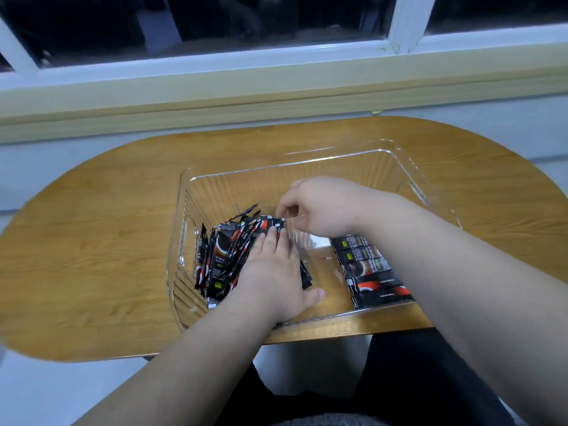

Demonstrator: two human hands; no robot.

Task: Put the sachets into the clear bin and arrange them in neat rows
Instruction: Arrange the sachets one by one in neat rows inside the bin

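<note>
The clear rectangular plastic bin [246, 186] at centre frame is transparent and glossy, its walls moulded in fine vertical ribs that catch the light. The black-and-red sachets [219, 259] inside it, heaped at lower left and laid flat at lower right, look like thin printed film with a slight sheen. The oval tan surface [92, 241] has a smooth wood-grain finish. Across the top, the white window frame [215, 61] looks smooth and faintly glossy around dark reflective glass [246, 16].
</note>
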